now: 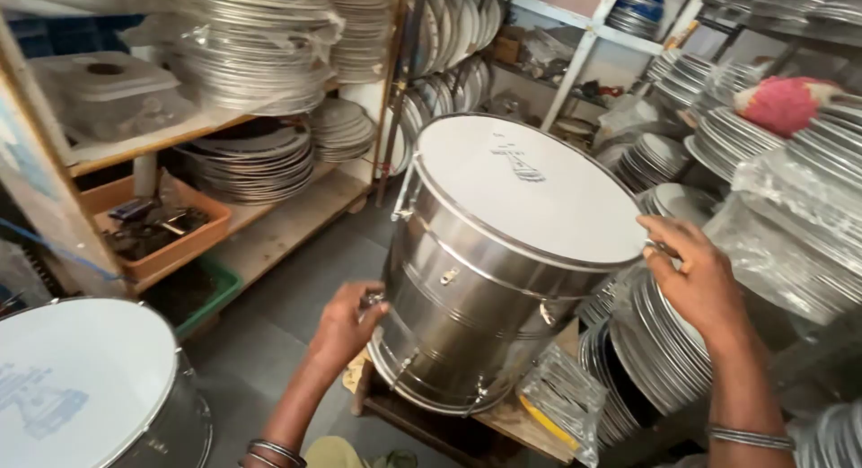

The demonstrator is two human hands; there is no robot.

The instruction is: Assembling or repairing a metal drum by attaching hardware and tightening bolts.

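A shiny steel drum (476, 297) with a white head (530, 185) leans tilted on a low wooden stand (422, 423). My left hand (346, 324) grips a small metal piece at the drum's lower left side, near the bottom rim. My right hand (687, 271) is closed on a small metal fitting at the right edge of the top hoop. Metal bangles sit on both wrists.
A second white-headed drum (90, 387) stands at the lower left. Wooden shelves (287, 221) on the left hold stacks of metal rings and an orange tray (157, 226) of parts. More ring stacks (655, 342) crowd the right. Grey floor (269, 324) lies between.
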